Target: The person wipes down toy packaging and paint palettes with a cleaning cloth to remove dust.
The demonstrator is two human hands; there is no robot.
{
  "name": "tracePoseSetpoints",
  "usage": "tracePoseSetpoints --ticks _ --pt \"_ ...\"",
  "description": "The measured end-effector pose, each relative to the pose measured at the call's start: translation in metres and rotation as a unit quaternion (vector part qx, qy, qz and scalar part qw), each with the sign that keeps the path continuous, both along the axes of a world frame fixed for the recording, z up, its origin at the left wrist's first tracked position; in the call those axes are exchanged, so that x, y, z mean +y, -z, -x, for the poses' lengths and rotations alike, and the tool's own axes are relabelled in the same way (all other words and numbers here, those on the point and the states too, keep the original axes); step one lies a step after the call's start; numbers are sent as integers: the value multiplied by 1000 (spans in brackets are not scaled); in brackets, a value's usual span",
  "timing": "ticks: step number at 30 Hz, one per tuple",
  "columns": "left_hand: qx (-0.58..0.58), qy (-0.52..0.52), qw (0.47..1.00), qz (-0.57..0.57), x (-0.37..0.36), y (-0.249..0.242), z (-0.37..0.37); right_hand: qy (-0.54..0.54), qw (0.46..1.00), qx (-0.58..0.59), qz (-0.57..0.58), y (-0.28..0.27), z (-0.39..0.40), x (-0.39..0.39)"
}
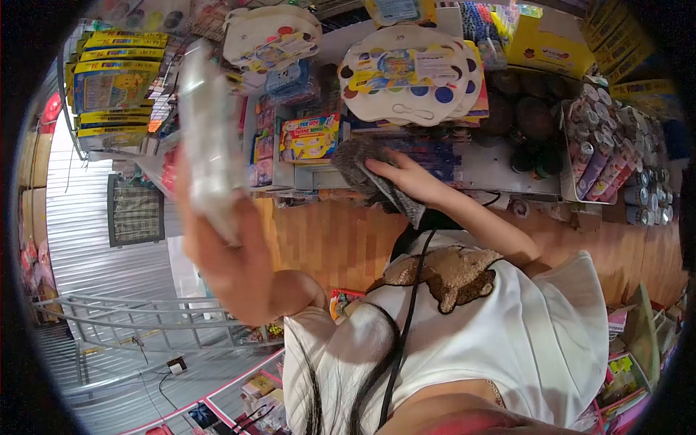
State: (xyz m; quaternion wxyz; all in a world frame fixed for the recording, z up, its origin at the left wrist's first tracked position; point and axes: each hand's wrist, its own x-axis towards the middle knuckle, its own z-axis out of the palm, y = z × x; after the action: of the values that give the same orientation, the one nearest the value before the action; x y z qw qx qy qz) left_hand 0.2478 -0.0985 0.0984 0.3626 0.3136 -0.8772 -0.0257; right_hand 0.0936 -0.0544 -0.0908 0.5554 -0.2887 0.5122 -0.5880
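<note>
Raised at the left, my left hand (pixel 235 264) grips the lower end of a long, whitish, see-through package (pixel 210 138); both are smeared by motion, and its contents cannot be made out. My right hand (pixel 409 177) is closed on a grey cloth (pixel 355 161) at the front edge of the display shelf, with the thumb on top and the other fingers mostly hidden. Just beyond the cloth stands a yellow and red box (pixel 310 139). White palette-shaped paint sets (pixel 402 76) lie above the right hand.
A rack of yellow packs (pixel 116 83) hangs at the upper left. Dark round items (pixel 536 119) and a bin of tubes and cans (pixel 598 145) stand on the right. A grey metal rail (pixel 145 319) runs along the lower left. Wooden floor (pixel 326 239) shows below the shelf.
</note>
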Motion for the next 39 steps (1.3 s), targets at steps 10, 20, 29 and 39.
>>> tracePoseSetpoints --ticks 10,20,29,39 --pt "-257 107 941 191 7 56 120 73 994 -46 62 26 41 44" --pt "-280 123 934 184 -10 103 157 77 994 -58 54 37 41 57" --pt "-221 200 952 67 -13 101 143 57 998 -15 29 36 38 53" --pt "-155 206 966 34 -18 101 127 9 998 -44 38 32 30 48"
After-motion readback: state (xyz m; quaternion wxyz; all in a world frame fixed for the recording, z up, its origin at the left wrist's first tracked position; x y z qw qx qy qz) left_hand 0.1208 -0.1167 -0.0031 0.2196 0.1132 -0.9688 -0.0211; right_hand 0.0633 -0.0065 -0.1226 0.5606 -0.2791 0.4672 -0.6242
